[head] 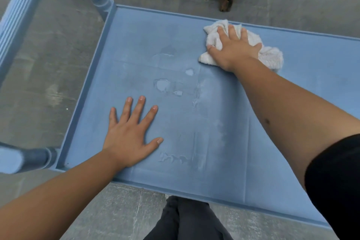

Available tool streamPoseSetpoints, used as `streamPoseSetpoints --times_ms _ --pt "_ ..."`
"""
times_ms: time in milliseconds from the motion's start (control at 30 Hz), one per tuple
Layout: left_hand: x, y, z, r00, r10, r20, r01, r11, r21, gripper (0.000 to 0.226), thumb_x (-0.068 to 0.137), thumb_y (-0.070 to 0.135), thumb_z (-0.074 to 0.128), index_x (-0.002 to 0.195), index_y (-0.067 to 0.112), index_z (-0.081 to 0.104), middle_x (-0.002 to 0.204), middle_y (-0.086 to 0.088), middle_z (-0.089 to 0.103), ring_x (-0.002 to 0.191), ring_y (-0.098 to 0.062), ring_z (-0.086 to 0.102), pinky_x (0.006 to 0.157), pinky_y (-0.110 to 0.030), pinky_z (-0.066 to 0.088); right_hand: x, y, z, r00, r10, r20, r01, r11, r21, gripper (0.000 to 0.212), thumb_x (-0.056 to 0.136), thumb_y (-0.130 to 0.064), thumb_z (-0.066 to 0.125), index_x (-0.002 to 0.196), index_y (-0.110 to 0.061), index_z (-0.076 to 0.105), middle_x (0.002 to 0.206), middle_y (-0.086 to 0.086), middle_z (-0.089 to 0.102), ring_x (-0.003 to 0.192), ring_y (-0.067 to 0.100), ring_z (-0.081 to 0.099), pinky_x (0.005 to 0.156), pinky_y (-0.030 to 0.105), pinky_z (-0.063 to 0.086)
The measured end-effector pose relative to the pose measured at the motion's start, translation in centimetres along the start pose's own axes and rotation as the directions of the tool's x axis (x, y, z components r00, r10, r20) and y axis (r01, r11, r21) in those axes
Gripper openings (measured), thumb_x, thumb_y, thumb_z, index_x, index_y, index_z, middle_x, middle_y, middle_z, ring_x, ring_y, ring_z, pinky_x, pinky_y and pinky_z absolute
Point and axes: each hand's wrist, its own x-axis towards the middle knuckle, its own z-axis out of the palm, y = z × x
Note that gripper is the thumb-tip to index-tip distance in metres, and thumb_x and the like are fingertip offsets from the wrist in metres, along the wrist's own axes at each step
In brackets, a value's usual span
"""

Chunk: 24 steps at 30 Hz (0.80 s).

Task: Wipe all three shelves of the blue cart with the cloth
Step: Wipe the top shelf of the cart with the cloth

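Head view: the right hand presses flat, fingers spread, on the white cloth near the far rim of the blue cart's top shelf. The left hand lies flat and open on the shelf's near left part, holding nothing. Small water patches sit between the hands; no writing shows.

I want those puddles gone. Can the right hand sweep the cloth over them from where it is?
Probably yes. The right hand presses the cloth near the far rim; the puddles lie on bare shelf, with nothing between.
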Motion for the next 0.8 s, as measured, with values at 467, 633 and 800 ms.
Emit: streamPoseSetpoints --times_ms 467,633,800 --pt "0.0 0.3 -0.3 1.000 -0.022 0.007 0.022 1.000 0.000 0.085 0.081 0.083 0.018 0.154 0.040 0.005 0.164 -0.001 -0.002 0.150 -0.031 -0.005 0.112 -0.065 0.010 -0.1 -0.2 -0.3 1.000 -0.018 0.013 0.018 1.000 -0.003 0.077 0.081 -0.079 0.011 0.149 -0.048 -0.006 0.162 -0.015 -0.009 0.150 0.024 -0.009 0.103 0.077 0.003" --pt "0.1 0.2 -0.3 1.000 -0.021 0.011 0.021 1.000 -0.002 0.086 0.081 0.083 0.016 0.153 0.040 0.002 0.164 0.000 -0.006 0.149 -0.030 -0.008 0.112 -0.065 0.008 -2.7 -1.0 0.7 1.000 -0.024 0.019 0.025 0.999 -0.031 0.074 0.083 -0.076 0.010 0.150 -0.047 -0.003 0.162 -0.016 -0.007 0.150 0.024 -0.007 0.104 0.076 0.007" --pt "0.2 0.3 -0.4 1.000 -0.022 0.013 0.022 0.999 -0.026 0.086 0.080 0.083 0.019 0.153 0.040 0.002 0.164 0.000 -0.006 0.149 -0.031 -0.009 0.112 -0.066 0.005 -7.0 -2.7 2.7 0.999 -0.041 0.017 0.042 0.998 -0.054 0.071 0.085 -0.073 0.009 0.150 -0.046 -0.004 0.162 -0.016 -0.006 0.150 0.023 -0.008 0.105 0.074 0.007"
